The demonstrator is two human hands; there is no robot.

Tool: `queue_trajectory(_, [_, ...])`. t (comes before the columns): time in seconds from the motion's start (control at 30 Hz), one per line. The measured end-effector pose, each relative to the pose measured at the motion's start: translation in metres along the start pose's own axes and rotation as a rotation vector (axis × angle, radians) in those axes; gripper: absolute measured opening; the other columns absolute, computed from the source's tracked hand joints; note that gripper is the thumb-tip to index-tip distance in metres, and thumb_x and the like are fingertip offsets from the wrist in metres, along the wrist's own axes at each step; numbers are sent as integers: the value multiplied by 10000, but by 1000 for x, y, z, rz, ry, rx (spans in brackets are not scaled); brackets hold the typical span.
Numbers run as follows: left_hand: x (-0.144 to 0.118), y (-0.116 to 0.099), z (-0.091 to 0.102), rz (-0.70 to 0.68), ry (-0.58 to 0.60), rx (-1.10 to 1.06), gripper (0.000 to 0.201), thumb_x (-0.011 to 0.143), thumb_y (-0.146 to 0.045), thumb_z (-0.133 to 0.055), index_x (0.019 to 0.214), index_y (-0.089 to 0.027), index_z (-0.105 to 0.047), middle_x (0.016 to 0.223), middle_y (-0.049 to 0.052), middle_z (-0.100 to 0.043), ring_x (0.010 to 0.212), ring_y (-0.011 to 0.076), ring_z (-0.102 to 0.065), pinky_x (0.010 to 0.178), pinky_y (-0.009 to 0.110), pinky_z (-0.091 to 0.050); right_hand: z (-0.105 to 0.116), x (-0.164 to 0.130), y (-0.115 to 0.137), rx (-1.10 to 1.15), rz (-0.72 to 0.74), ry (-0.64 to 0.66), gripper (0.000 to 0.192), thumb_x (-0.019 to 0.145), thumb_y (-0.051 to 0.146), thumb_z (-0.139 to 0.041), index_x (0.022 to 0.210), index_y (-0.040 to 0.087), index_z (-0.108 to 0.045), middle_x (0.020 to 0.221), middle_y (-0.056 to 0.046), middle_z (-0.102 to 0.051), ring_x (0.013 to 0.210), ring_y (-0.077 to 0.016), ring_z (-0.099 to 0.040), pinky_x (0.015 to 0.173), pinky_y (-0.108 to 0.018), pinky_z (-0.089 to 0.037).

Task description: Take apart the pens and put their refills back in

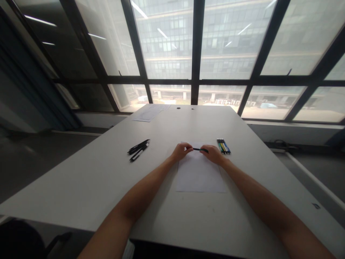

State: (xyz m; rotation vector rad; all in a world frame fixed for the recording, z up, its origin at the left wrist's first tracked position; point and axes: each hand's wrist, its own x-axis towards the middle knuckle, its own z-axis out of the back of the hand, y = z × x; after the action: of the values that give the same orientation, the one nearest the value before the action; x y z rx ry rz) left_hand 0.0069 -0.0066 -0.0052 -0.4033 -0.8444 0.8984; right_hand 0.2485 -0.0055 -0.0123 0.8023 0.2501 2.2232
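Observation:
A dark pen point(196, 149) is held sideways between my two hands, over the upper part of a white sheet of paper point(201, 176). My left hand point(182, 151) pinches its left tip between thumb and finger. Around the right end, my right hand point(212, 153) is closed, hiding part of the pen. Just right of that hand lies a neat row of several pens point(223, 146) with green, yellow and blue parts. Farther left, a loose pile of several black pens point(138, 148) rests on the table.
The white table point(107, 187) reaches toward a large window point(169, 39). More paper sheets point(147, 112) lie at its far left. A small dark round piece point(178, 108) is near the far edge. A dark chair point(21, 239) stands at the lower left.

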Motion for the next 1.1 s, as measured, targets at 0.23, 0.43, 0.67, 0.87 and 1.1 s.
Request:
queue_trajectory(0.23, [0, 6, -4, 6, 2, 54, 231, 875, -364, -615, 849, -175, -745, 809, 34, -731, 718, 139, -605, 692, 250, -457, -1, 1, 0, -41, 8, 3, 184, 937, 340, -553, 933, 224, -697, 864, -52, -714, 785, -186, -633, 710, -266, -419])
queue_trajectory(0.43, [1, 7, -4, -14, 30, 74, 219, 884, -340, -607, 849, -180, -754, 803, 31, -729, 712, 136, -600, 697, 246, -449, -3, 1, -3, -50, 10, 6, 202, 943, 347, -541, 955, 226, -703, 888, -54, -721, 807, -187, -640, 729, -264, -422])
queue_trajectory(0.67, [0, 7, -2, -48, 18, 58, 173, 869, -316, -646, 871, -196, -771, 799, 37, -729, 718, 137, -607, 702, 248, -450, 1, 2, 3, -86, -52, 72, 228, 954, 337, -517, 917, 214, -705, 785, -42, -712, 698, -167, -626, 656, -245, -376])
queue_trajectory(0.87, [0, 4, 0, -37, 7, 92, 202, 885, -337, -624, 877, -197, -769, 797, 38, -727, 724, 137, -609, 718, 250, -458, 1, 2, 4, -61, -36, 34, 162, 915, 346, -585, 949, 225, -688, 820, -32, -713, 722, -163, -623, 667, -241, -383])
queue_trajectory(1.1, [-1, 3, 0, -52, 6, 68, 217, 884, -359, -620, 873, -204, -771, 791, 34, -721, 709, 133, -596, 702, 247, -455, -1, 1, -1, -76, -55, -17, 99, 864, 318, -645, 917, 246, -686, 807, -19, -713, 717, -169, -623, 657, -248, -386])
